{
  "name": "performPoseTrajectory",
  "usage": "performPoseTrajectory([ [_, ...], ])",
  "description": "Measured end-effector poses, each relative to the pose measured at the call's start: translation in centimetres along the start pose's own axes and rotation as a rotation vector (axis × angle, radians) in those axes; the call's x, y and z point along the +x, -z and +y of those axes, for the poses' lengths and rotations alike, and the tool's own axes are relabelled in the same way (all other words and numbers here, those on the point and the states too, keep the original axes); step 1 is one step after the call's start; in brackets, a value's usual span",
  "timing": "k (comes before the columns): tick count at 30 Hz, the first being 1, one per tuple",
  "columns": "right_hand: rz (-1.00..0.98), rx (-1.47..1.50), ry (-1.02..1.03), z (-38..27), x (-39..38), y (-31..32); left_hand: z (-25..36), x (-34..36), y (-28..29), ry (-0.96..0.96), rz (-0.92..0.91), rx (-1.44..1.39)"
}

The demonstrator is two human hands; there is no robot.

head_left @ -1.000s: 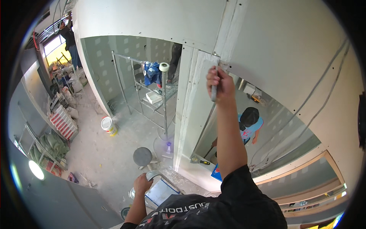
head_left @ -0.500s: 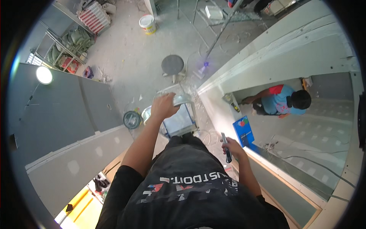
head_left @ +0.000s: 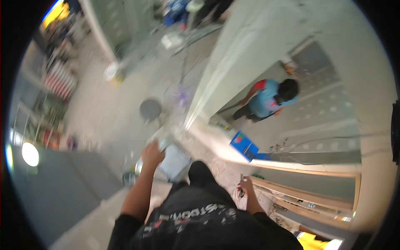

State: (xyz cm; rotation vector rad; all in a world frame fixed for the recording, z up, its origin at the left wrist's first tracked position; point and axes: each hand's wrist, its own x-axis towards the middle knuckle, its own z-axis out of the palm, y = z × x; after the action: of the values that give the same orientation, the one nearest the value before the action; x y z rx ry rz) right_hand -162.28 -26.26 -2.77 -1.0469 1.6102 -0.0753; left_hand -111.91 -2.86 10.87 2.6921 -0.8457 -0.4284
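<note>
Head view, blurred by motion. Left hand point(head_left: 152, 154) clamped on rim of pale rectangular tray point(head_left: 174, 161) held out in front of torso. Right hand point(head_left: 246, 185) low by hip, closed round thin dark-handled tool point(head_left: 241, 187); blade type unreadable. Neither touches drywall partition point(head_left: 250, 54) on right. Judgement: between passes, wall work unfinished. Round stool point(head_left: 150, 109) on floor below; another person point(head_left: 266, 102) beyond wall.
</note>
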Motion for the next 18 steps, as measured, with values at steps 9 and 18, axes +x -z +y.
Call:
performPoseTrajectory([
  [9, -0.041, -0.249, 0.442, -20.5, -2.7, -6.0, 1.9, -1.3, 2.5, 0.047, 0.013, 0.050],
  [18, -0.405, -0.150, 0.549, -39.5, -7.3, -11.1, 2.1, -0.1, 3.2, 0.105, -0.073, 0.146],
])
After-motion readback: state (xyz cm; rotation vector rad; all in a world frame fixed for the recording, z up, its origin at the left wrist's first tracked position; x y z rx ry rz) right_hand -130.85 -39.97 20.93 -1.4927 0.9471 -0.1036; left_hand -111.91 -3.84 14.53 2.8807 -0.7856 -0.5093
